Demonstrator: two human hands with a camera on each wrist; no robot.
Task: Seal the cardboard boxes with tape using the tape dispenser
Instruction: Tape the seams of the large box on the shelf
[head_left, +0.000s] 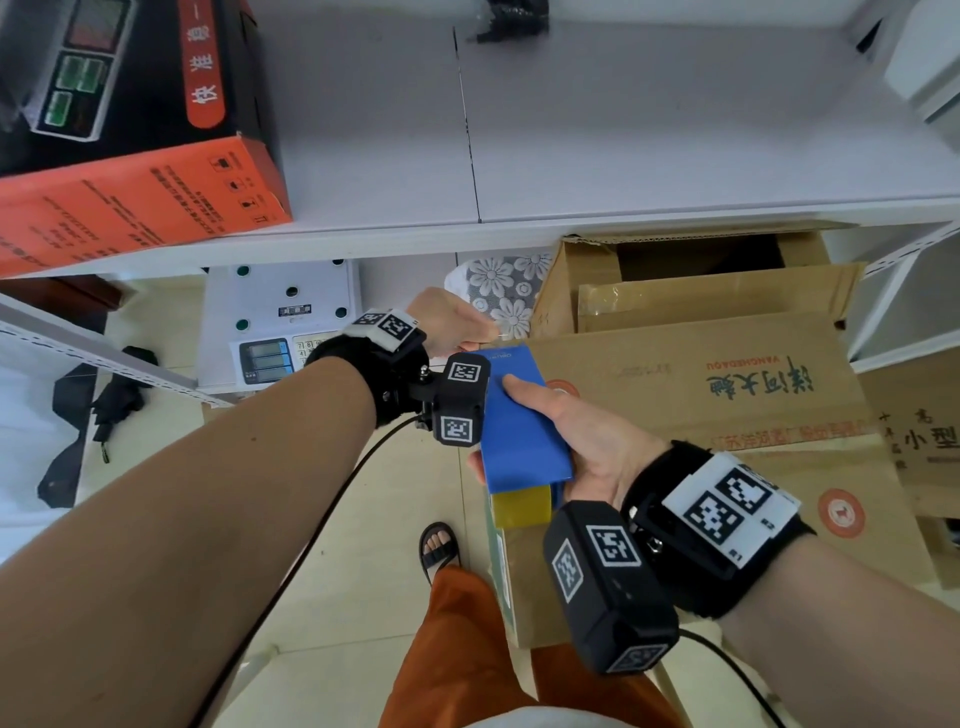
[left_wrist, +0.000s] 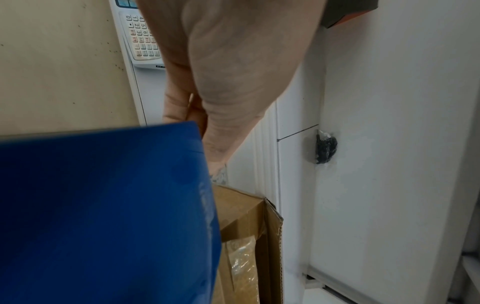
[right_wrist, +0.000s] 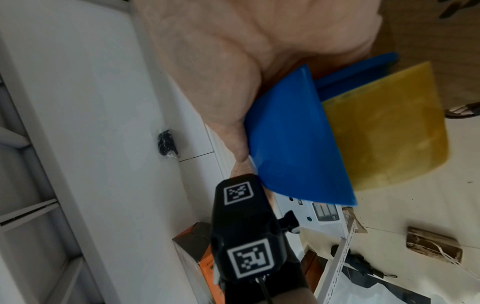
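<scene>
My right hand (head_left: 582, 436) grips a blue tape dispenser (head_left: 519, 431) from the side, thumb lying on its top. A yellowish tape roll (head_left: 522, 506) sticks out at its near end. The dispenser hovers over the left end of a closed cardboard box (head_left: 727, 395) printed with Chinese characters. My left hand (head_left: 452, 327) is at the dispenser's far end, fingers curled and pinching the thin clear tape end. The left wrist view shows that hand (left_wrist: 221, 82) behind the dispenser (left_wrist: 103, 216); the right wrist view shows the dispenser (right_wrist: 293, 133) and roll (right_wrist: 384, 127).
An open cardboard box (head_left: 701, 280) stands behind the closed one, under a white shelf (head_left: 623, 130). An orange and black carton (head_left: 130, 197) sits on the shelf's left. A white scale (head_left: 280, 322) and a black umbrella (head_left: 104, 410) lie on the floor. My sandalled foot (head_left: 440, 551) is below.
</scene>
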